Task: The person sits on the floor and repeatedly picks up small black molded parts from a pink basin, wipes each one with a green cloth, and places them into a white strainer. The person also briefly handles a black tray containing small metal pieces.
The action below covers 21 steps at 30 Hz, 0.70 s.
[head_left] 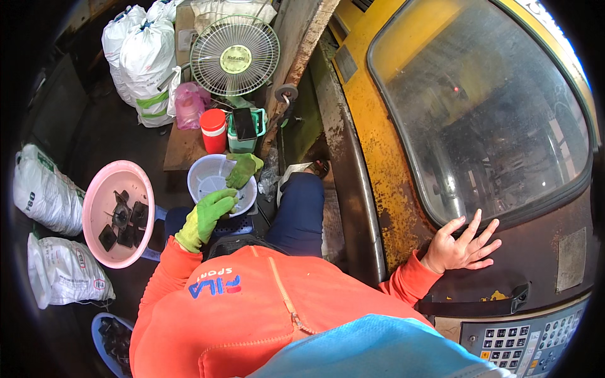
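Bare right hand point(463, 246) on yellow machine door point(378, 157)

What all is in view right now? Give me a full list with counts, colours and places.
Machine door: one, rusty yellow with a dusty window, right side.
Keypad panel: one, grey, lower right.
Pink basin: one, left, holding several black moulded parts.
White basin: one, centre, on a blue stool.
Spare glove: one, green, draped on the white basin's rim.
Red flask: one, on the wooden bench.
Green basket: one, beside the flask.
Fan: one, pale, top centre.
Sacks: several, white, top left and left edge.
Blue basin: one, lower left, dark parts inside.
Left hand: green glove, at the white basin.
Right hand: bare, fingers spread flat on the machine door.
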{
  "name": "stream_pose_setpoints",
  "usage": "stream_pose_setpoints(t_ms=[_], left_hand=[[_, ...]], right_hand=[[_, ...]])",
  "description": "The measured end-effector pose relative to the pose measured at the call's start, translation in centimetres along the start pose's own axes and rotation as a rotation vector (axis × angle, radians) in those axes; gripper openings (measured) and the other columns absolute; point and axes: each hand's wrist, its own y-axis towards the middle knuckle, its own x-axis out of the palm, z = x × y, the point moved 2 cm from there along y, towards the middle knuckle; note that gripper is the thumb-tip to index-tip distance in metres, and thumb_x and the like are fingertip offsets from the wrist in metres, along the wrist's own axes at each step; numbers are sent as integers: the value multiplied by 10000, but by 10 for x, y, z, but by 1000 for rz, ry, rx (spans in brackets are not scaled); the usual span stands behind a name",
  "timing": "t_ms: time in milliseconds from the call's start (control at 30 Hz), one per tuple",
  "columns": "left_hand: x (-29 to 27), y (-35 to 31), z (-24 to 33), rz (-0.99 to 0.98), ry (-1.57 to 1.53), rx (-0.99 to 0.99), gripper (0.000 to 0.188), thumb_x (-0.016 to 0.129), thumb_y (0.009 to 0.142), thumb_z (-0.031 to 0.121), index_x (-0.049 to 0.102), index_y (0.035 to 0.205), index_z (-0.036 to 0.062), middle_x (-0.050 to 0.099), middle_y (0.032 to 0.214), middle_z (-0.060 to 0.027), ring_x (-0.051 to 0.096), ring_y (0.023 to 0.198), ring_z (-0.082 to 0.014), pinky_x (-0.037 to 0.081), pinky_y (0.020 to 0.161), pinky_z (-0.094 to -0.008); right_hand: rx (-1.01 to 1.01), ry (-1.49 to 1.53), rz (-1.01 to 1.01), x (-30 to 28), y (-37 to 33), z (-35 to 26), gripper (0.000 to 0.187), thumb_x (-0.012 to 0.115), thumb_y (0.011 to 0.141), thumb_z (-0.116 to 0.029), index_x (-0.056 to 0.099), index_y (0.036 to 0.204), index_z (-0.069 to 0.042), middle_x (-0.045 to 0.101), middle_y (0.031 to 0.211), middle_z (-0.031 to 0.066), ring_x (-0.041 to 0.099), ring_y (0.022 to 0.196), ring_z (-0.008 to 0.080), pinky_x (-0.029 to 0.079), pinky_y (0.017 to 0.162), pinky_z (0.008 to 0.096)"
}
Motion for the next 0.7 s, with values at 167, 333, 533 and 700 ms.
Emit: stream_pose_setpoints(t_ms=[167,333,533,700], left_hand=[[3,-3,-1,-32,13,1,472,554,961,307,551,1320,2,649,1141,-75,600,961,-146,479,858,-289],[2,1,-4,-51,34,-19,473,556,960,303,549,1323,0,649,1141,-75,600,958,-146,482,858,-289],[2,2,-6,-55,14,-19,468,557,960,297,551,1321,-1,650,1137,-72,601,946,-140,483,848,-280],[3,0,-5,-32,21,-44,449,560,957,282,564,1310,5,656,1123,-66,602,933,-134,480,836,-275]], right_hand=[[0,10,13,-1,-1,0,315,624,840,-244,709,1141,-283,534,1424,-21,366,1403,260,41,1191,455],[6,23,21,-2,0,-1,296,624,843,-243,718,1122,-279,542,1416,-19,378,1395,260,46,1190,450],[1,28,28,-3,0,0,289,620,847,-245,721,1116,-277,547,1410,-18,379,1395,256,42,1191,445],[-8,27,32,-3,0,0,283,620,848,-247,723,1109,-281,550,1407,-14,378,1396,256,41,1192,444]])
